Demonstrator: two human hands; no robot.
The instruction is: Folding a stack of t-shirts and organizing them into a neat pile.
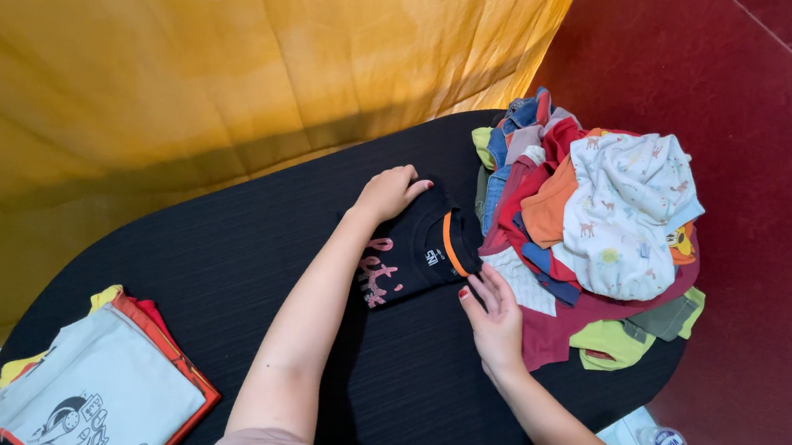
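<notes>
A dark oval table (pixel 218 263) stands between a yellow cloth backdrop (pixel 189 57) on the left and a red wall (pixel 767 190) on the right.

The black shirt (pixel 417 254), pink print and orange collar trim, lies folded mid-table. The left hand (pixel 389 193) presses its far corner, fingers curled. The right hand (pixel 495 317) touches its near right edge, fingers extended.

A clothes heap (pixel 599 223) sits right; a folded stack (pixel 100 383) near left.

Black oval table (pixel 218 263): dark shirt (pixel 412 258), clothes heap (pixel 589 231), folded stack (pixel 100 383).
</notes>
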